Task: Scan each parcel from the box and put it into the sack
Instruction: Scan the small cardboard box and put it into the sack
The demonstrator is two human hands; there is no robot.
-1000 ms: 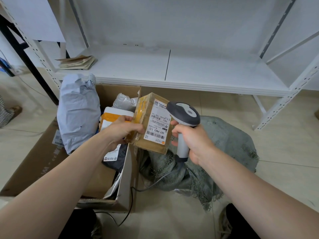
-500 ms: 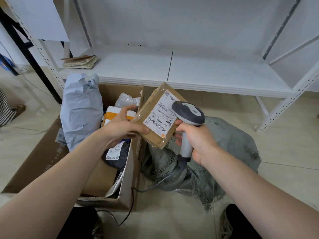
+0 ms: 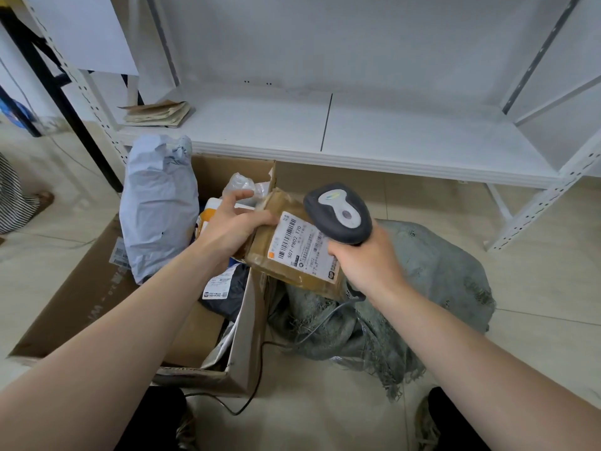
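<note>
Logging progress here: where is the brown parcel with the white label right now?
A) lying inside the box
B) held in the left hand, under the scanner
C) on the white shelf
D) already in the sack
B: the left hand grips the brown parcel off the floor, label up, while the right hand holds the scanner just over it.

Box (image 3: 81,288) on the floor, at left; sack (image 3: 439,281) on the floor just beside its right wall; shelf (image 3: 406,138) behind both, with a paper stack (image 3: 159,113) on its left end. Bagged parcel (image 3: 159,206) upright in the box's far left corner. Parcel (image 3: 292,255), held by the left hand (image 3: 231,229), above the box's right wall. Scanner (image 3: 338,213), in the right hand (image 3: 367,258), at its right edge, over the sack.
</note>
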